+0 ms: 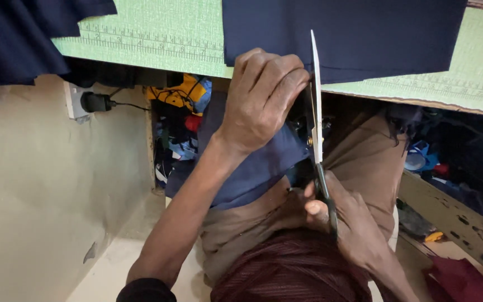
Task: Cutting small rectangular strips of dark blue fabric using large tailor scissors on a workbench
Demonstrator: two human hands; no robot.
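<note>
Head view looks down along the person's own body, so the nearest things are the lap and the arms. The right hand is closest; its fingers are closed through the dark handles of the scissors, and it grasps them firmly, so the long pale blade stands on its edge and points away from the body. Just beyond this hand the blade rises to the edge of the worktop, where its tip meets the dark navy cloth.

Left of the blade, and almost touching it, the left hand is clenched on a fold of the same navy cloth that hangs down over the worktop edge toward the lap. I judge that this hand keeps the cloth tight and close to the blade, so that the scissors can bite cleanly and the cloth does not slide.

Beyond both hands the cloth lies flat on the green cutting mat with printed ruler lines; it seems to be laid flat there to keep it straight. Far to the left of the left hand, a black plug sits in a wall socket. Under the worktop, behind the left hand, many coloured scraps are piled.
</note>
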